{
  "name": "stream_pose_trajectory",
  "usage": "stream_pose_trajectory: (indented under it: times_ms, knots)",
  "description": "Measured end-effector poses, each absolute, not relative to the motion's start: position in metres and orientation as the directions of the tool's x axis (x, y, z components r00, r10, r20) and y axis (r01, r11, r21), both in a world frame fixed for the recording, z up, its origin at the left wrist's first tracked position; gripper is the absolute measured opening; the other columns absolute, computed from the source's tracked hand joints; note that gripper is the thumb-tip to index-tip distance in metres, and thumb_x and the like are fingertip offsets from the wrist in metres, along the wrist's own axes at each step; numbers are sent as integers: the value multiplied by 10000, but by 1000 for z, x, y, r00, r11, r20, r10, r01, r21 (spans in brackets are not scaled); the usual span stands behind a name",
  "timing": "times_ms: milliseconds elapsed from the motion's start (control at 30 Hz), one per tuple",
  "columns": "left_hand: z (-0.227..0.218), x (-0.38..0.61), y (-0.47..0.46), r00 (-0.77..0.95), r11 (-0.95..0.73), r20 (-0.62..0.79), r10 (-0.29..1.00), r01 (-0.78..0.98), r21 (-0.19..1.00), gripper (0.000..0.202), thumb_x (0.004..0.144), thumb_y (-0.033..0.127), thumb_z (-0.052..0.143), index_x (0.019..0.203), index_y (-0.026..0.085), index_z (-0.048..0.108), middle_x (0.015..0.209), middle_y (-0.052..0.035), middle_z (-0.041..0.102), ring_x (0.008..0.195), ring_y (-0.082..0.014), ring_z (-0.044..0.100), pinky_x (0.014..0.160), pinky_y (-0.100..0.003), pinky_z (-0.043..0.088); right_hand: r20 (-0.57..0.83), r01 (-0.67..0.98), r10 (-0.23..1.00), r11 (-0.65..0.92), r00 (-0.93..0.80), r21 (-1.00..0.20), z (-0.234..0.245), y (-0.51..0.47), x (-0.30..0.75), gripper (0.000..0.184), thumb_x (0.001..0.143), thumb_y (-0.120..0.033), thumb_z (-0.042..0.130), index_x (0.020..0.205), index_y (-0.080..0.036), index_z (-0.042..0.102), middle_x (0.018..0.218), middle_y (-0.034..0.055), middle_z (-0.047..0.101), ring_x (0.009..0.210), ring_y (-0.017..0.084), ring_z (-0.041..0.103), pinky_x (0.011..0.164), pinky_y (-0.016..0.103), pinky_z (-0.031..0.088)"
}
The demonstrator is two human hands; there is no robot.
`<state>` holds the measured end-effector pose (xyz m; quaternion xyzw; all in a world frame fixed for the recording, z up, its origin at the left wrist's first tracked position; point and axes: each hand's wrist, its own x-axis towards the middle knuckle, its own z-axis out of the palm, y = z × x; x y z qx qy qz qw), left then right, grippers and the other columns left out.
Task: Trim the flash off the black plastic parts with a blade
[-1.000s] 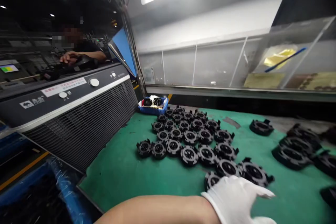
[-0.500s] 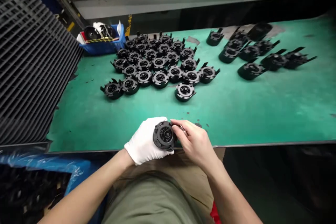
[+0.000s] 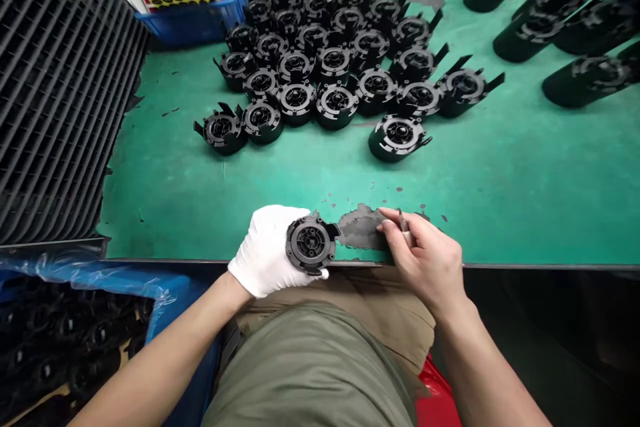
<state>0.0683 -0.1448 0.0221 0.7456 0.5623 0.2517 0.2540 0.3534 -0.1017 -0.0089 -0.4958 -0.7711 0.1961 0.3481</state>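
My left hand point(image 3: 267, 250), in a white glove, grips a round black plastic part point(image 3: 310, 243) at the near edge of the green table mat point(image 3: 500, 180). My bare right hand point(image 3: 425, 257) rests just right of it, fingers pinched on a small thin tool point(image 3: 404, 230) that I cannot name. A worn grey patch point(image 3: 360, 230) in the mat lies between the hands. Beyond them, several matching black parts point(image 3: 330, 53) sit in rows on the mat, with one part point(image 3: 397, 137) apart in front.
A blue bin point(image 3: 200, 10) with parts stands at the far left of the mat. More black parts point(image 3: 560, 20) lie at the far right. A dark louvred machine panel point(image 3: 55, 100) borders the left, and a blue plastic-lined crate point(image 3: 75, 340) of black parts sits below it.
The view tilted down and nearer the table edge. My right hand drew away from the black part to the right, uncovering the worn patch. My left hand keeps its hold on the part.
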Motion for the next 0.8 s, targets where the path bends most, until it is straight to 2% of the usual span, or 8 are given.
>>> stream_pose_trajectory:
  times_ms: [200,400,567,667,800]
  knots:
    - [23,68,-144,215,-189,44,976,720,668,590,634,729,896,856,244,645,813,-36,705,756,-269,714,741,-380,496,255,610,952,305,-170,-732,-5,-101,356,145,1085,-294,655,986,-231,741,1090,64,853,764,163,772,768,304,609]
    - [19,68,-146,207,-174,29,978,727,664,638,622,784,865,877,237,659,780,-32,696,738,-277,713,756,-401,500,295,639,931,364,-217,-678,-2,-101,351,103,1077,-259,664,1103,-219,756,965,40,835,649,138,689,702,292,575]
    - [12,64,-151,162,-194,109,981,732,653,893,576,936,811,1071,201,710,903,-79,761,815,-317,756,859,-460,560,281,651,934,355,-220,-671,-1,-103,350,104,1082,-249,654,1104,-230,753,966,36,827,624,136,661,696,306,570]
    - [11,63,-152,165,-206,124,978,736,645,954,591,990,764,1120,197,720,885,-72,755,806,-308,753,827,-454,572,235,667,952,304,-195,-680,-1,-104,352,111,1086,-280,650,1103,-246,754,989,44,832,637,156,669,700,334,579]
    - [13,64,-151,151,-234,183,971,743,627,1025,677,1077,596,1162,185,727,875,-77,742,785,-291,746,777,-442,580,213,671,960,278,-180,-687,-1,-105,353,117,1085,-296,655,1114,-258,762,989,42,832,644,163,676,720,349,593]
